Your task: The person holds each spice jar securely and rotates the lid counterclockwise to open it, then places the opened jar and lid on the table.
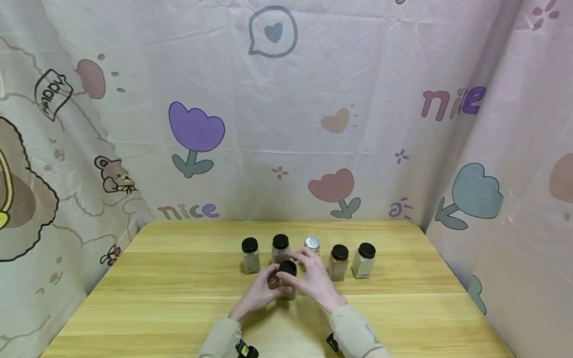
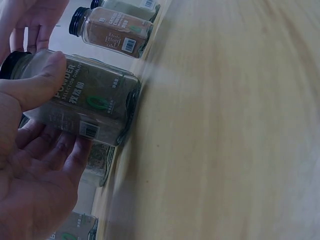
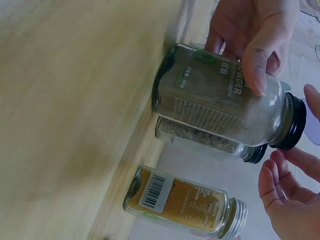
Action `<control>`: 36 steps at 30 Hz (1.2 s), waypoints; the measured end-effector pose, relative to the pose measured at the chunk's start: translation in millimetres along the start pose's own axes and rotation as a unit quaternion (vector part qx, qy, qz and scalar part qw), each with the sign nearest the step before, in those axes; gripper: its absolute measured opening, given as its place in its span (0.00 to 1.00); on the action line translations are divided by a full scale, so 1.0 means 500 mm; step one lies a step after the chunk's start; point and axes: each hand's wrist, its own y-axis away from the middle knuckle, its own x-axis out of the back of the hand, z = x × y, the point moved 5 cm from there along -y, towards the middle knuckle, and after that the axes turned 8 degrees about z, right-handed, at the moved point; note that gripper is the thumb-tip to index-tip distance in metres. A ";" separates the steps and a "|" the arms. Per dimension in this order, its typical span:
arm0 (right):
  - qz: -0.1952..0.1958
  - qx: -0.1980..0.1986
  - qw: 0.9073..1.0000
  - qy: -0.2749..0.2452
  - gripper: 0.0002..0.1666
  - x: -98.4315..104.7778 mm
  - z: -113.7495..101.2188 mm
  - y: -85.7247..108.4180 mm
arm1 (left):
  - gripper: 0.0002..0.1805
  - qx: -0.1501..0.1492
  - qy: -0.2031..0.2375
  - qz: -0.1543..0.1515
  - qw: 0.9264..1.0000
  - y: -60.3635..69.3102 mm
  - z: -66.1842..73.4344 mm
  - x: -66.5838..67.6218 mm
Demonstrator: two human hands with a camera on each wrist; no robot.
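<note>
Gripping a glass jar at the near side of the group: left hand, thumb on one face, fingers round the back. Jar upright, roughly mid-bench, dark brownish-grey powder inside, label with the word POWDER and a barcode. Base at or close to the bench; cannot tell whether it bears on the wood.

Right hand at the top of the same jar, from the right. Thumb and forefinger lie on either side of the black lid; cannot tell whether they pinch it or only brush it. Lid sits on the jar neck. Hands close together, one at the body, one at the lid.

Five more jars on the far side, all upright, in a loose curve. Left to right: greyish jar, black cap; flake-filled jar, black cap, just beyond the held one; silver-capped jar, orange-yellow powder, partly behind the right hand; brown-powder jar, black cap; pale jar, black cap, farthest right.

Light sleeves on both arms. Printed curtain on the far, left and right sides: tulips, hearts, the word "nice".
</note>
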 end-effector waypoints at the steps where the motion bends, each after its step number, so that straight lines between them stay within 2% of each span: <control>1: 0.004 0.002 1.000 -0.001 0.29 0.000 -0.002 0.000 | 0.24 0.000 0.002 0.000 1.000 0.000 0.000 0.000; 7: 0.000 0.004 1.000 -0.016 0.24 -0.001 -0.005 -0.001 | 0.24 -0.002 0.004 -0.002 1.000 -0.002 -0.002 -0.001; 15: -0.051 -0.010 0.998 -0.040 0.18 0.001 -0.002 -0.005 | 0.24 0.003 -0.001 -0.001 1.000 -0.002 -0.001 0.001; 20: -0.072 0.000 0.996 -0.048 0.19 0.002 -0.003 -0.005 | 0.24 0.004 0.000 -0.003 1.000 -0.002 -0.002 0.000; 25: -0.054 -0.007 0.998 -0.037 0.22 0.000 -0.003 -0.004 | 0.24 0.005 -0.006 0.000 1.000 0.000 -0.001 0.000; 30: -0.019 -0.006 1.000 0.008 0.26 -0.004 -0.005 -0.002 | 0.24 0.005 -0.001 0.001 1.000 0.000 -0.001 -0.001; 36: -0.013 0.005 0.999 0.032 0.25 -0.005 -0.010 -0.002 | 0.24 0.004 0.004 -0.001 1.000 0.000 -0.001 0.000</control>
